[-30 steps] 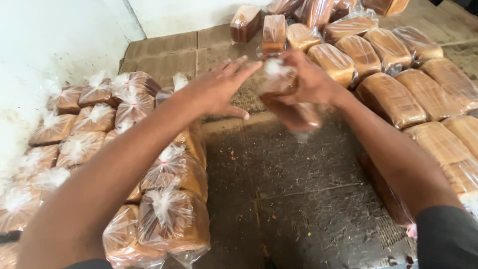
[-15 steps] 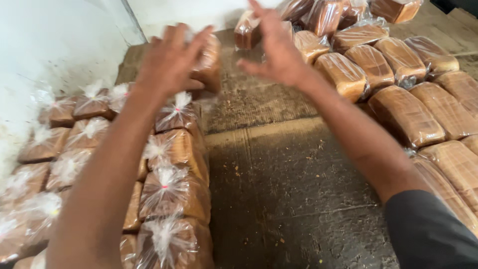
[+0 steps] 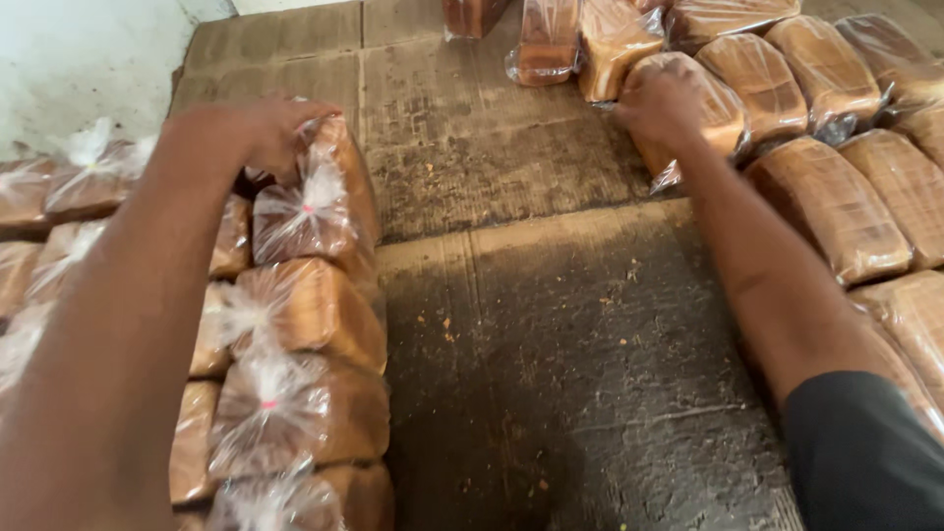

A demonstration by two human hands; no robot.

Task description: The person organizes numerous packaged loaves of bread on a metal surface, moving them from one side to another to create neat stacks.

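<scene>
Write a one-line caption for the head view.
Left hand rests on a tied bagged loaf heading a row; right hand touches an untied loaf across the cardboard.

I am looking down at flattened brown cardboard sheets (image 3: 551,324) covering the work surface, darkly stained and carrying scattered crumbs (image 3: 444,329). Seams are running between the sheets. A pale, whitish wall (image 3: 79,69) is showing at upper left, evenly lit.
</scene>
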